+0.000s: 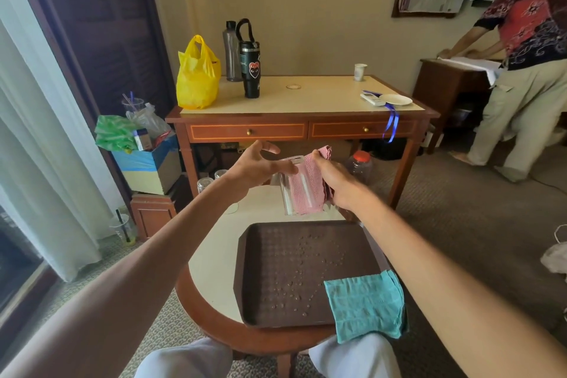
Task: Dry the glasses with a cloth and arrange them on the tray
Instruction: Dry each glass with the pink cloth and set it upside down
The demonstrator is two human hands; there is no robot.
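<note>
A clear glass (286, 197) is held in the air above the far edge of the round table (211, 273). My right hand (336, 186) grips a pink cloth (306, 190) wrapped against the glass's right side. My left hand (256, 164) has its fingers straight, with one finger lying across the top of the glass. The brown tray (260, 301) lies on the table below, empty of glasses and dotted with water drops. A teal cloth (365, 307) hangs over its near right corner. Two more glasses (205, 184) stand at the table's far left, behind my left forearm.
Beyond the table stands a wooden desk (300, 129) with a yellow bag (196, 77), two bottles, a paper cup and a plate. A red-lidded jar (359, 166) stands under it. A box of clutter (147, 163) is at the left. A person (527, 77) bends over at the right.
</note>
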